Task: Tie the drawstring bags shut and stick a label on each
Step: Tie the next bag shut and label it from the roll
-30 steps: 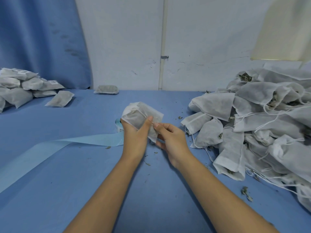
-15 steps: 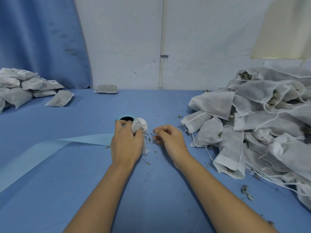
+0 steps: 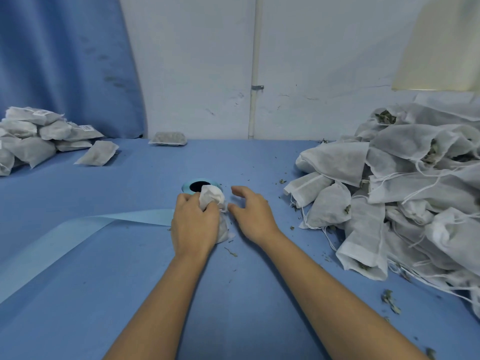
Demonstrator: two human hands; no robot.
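Now, grip first, then outward.
Left hand (image 3: 194, 224): closed round a small white bag (image 3: 214, 203), palm down, pressing it to the table (image 3: 233, 294); bag's bunched top sticks up past the knuckles, lower end pokes out by the wrist.
Right hand (image 3: 253, 214): loose, fingers (image 3: 240, 189) curled and spread, holding nothing; thumb tip just beside the bag's neck, where a bit of string shows. Touching or not: can't tell.
Bag position: centre of table, directly in front of the label roll (image 3: 200, 185), partly covering it.
Label roll: light blue ring w/ dark core, lying flat; its blue backing strip (image 3: 78, 235) runs off to the left and toward the near edge.
Right pile (image 3: 402, 190): heap of white bags, many mouths open, dried leaf stuff visible inside, strings trailing loose over the table.
Left pile (image 3: 33, 136): flatter bags stacked at far left, a couple w/ white labels on top; one bag (image 3: 97, 156) lies apart, just beside the stack.
Lone bag (image 3: 168, 138): at far edge of table, against the wall.
Table: blue cover, leaf crumbs scattered, mostly near the hands and right pile.
Background: white wall w/ a vertical pipe (image 3: 255, 66); blue curtain (image 3: 65, 61) at left.
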